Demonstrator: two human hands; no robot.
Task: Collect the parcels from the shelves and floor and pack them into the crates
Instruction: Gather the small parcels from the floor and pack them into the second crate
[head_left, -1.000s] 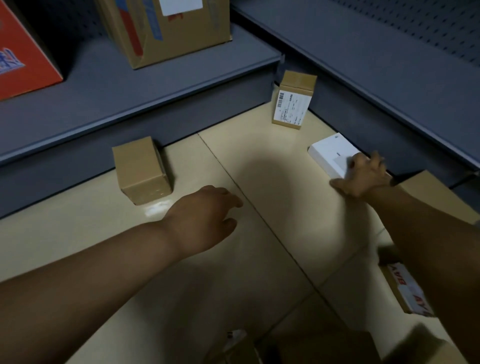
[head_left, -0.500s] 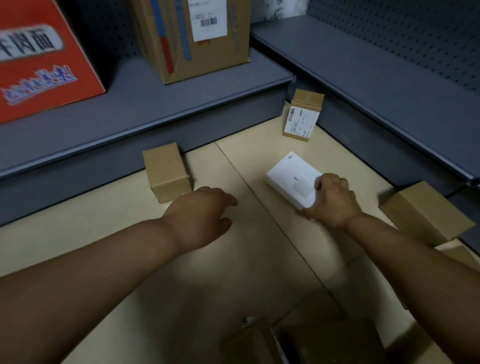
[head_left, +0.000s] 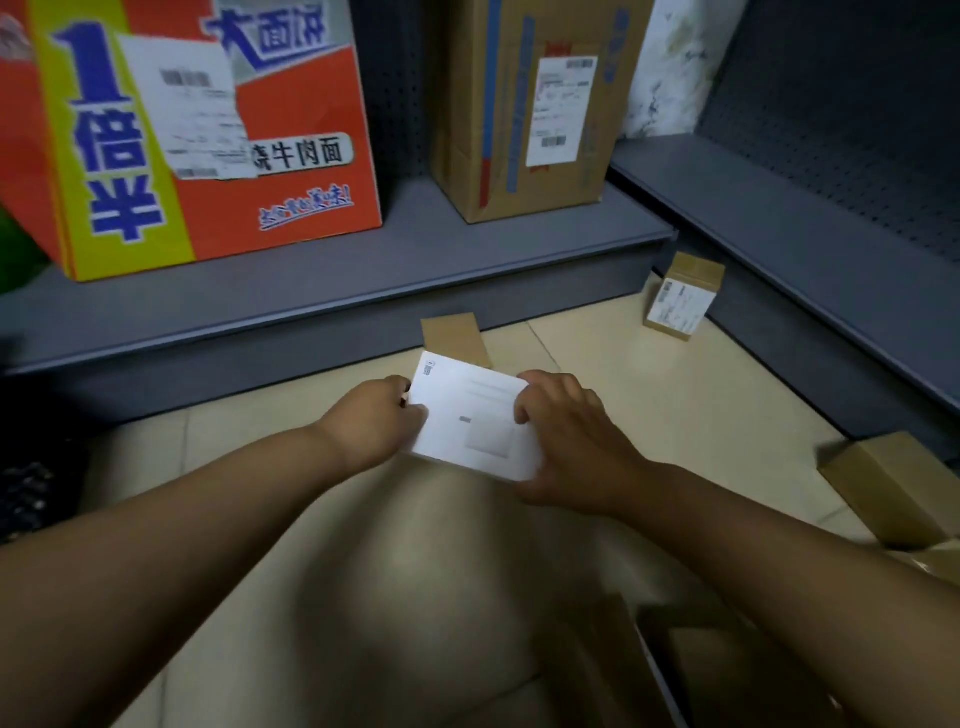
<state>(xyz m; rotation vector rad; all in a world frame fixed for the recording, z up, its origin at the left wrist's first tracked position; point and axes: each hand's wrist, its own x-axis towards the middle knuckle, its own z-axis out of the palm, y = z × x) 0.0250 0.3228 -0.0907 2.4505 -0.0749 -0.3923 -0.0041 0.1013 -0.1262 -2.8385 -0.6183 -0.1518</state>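
Head view: a flat white rectangular parcel (head_left: 475, 418) is held above the beige tiled floor (head_left: 675, 395), the left hand (head_left: 371, 423) pinching its left edge and the right hand (head_left: 566, 441) curled round its right edge. Just behind the white parcel lies a small brown cardboard box (head_left: 454, 338) against the grey metal shelf (head_left: 322, 283). Further right of the white parcel stands a labelled brown carton (head_left: 683, 296); on the shelf beyond it stand an orange printed carton (head_left: 208, 130) and a tall brown taped carton (head_left: 535, 104).

Two hands, one white parcel (head_left: 475, 421) at centre, three small brown boxes on the floor from twelve to four o'clock, and two big cartons on the shelf at eleven and one.
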